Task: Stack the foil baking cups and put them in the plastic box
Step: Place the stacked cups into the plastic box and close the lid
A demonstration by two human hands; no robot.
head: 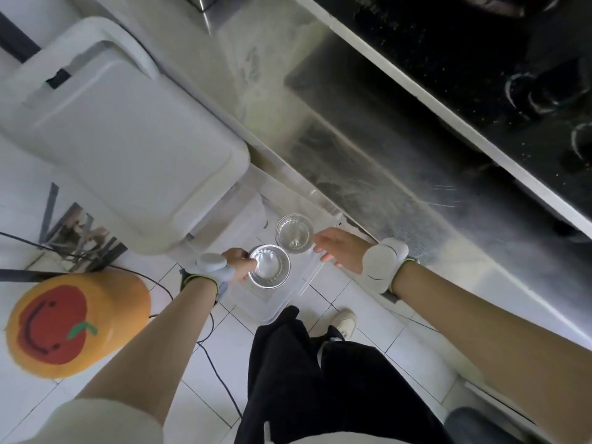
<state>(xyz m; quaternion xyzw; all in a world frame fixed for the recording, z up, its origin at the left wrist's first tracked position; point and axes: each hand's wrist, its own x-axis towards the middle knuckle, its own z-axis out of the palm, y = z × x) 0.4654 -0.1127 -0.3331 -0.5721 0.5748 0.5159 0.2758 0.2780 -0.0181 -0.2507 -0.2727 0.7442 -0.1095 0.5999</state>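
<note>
While nothing is nested yet: I'd seat one squarely inside the other, rims level, no crushing.
Left hand (238,264): pinches a foil baking cup (269,267) by its rim.
Right hand (342,251): fingertips hold the second cup (294,233), just beyond my left.
Plastic box (302,283): beneath both hands.

Box (272,312) open above, white bin (128,139) left, steel cabinet (384,187) right

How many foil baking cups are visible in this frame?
2. The nearer cup is gripped by the left hand; the farther cup is beside the right hand. Both are over the plastic box; either may hide nested cups.
</note>
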